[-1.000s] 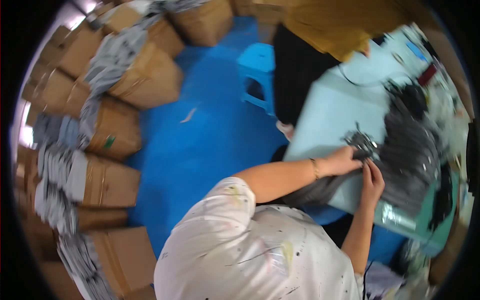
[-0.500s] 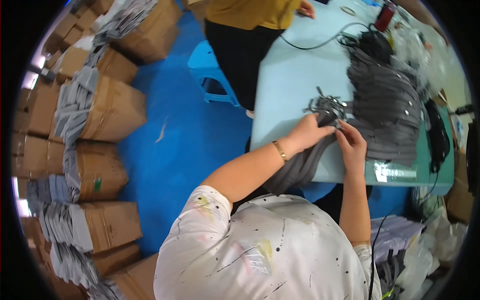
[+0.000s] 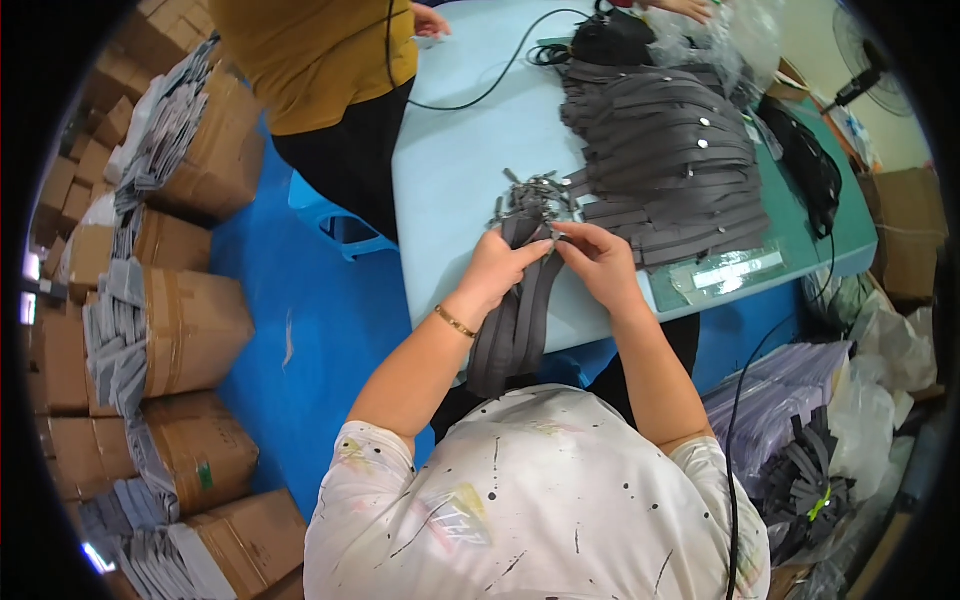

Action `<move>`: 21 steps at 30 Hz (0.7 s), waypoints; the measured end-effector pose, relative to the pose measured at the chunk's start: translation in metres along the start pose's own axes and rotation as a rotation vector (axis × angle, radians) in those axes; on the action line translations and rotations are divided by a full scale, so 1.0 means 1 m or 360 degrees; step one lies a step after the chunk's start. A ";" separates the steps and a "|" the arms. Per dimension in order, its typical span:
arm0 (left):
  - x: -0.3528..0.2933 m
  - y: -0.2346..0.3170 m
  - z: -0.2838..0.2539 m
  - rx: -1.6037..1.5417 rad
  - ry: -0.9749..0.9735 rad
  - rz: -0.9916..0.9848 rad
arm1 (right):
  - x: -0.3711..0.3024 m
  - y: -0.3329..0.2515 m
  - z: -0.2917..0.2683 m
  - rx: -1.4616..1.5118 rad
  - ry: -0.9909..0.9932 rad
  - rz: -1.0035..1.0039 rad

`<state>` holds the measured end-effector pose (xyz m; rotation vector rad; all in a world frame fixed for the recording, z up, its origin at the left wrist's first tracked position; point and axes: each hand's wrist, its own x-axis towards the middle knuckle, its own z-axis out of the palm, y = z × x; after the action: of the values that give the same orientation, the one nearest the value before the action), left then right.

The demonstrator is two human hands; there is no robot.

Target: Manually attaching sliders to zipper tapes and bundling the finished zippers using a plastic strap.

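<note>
Dark grey strips, which look like zipper tapes, run from my hands over the near edge of the table. My left hand is closed round their upper part, thumb pointing right. With thumb and fingertips together, my right hand pinches the end of a strip against the left thumb; a small shiny bit shows there. Just beyond my fingers lies a heap of small dark metal pieces, perhaps zipper sliders. A broad stack of grey strips is spread to the right of it.
Another person stands at the left side of the pale blue table. Behind them is a blue stool. Cartons with grey pieces line the left. A black pouch lies at the right; a cable hangs beside me.
The view has turned, so table and hands appear further left. Both hands stay together at the strips, with little change in their grip. A further hand shows at the table's far end.
</note>
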<state>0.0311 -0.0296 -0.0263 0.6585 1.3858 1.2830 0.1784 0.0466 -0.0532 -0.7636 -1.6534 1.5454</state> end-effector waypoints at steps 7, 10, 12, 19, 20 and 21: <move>-0.002 0.002 0.002 0.0289 -0.0004 0.0007 | 0.000 0.003 -0.006 0.0165 -0.0055 0.0022; -0.002 0.002 -0.001 0.0269 -0.0065 0.0003 | 0.000 0.003 -0.006 0.0139 -0.0077 0.0041; -0.003 0.003 -0.001 0.0218 -0.0100 0.0009 | -0.001 0.001 -0.005 0.0069 -0.0036 0.0007; -0.004 0.004 0.000 0.0170 -0.0094 -0.0010 | -0.001 -0.006 -0.007 -0.0188 -0.0018 -0.0131; -0.003 0.003 0.000 0.0162 -0.0090 -0.0009 | -0.001 -0.007 -0.007 -0.0191 -0.0015 -0.0134; -0.002 0.003 0.000 0.0161 -0.0091 -0.0006 | -0.001 -0.008 -0.007 -0.0178 -0.0028 -0.0099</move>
<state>0.0309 -0.0311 -0.0229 0.7553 1.4109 1.1880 0.1856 0.0489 -0.0456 -0.7513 -1.7721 1.4302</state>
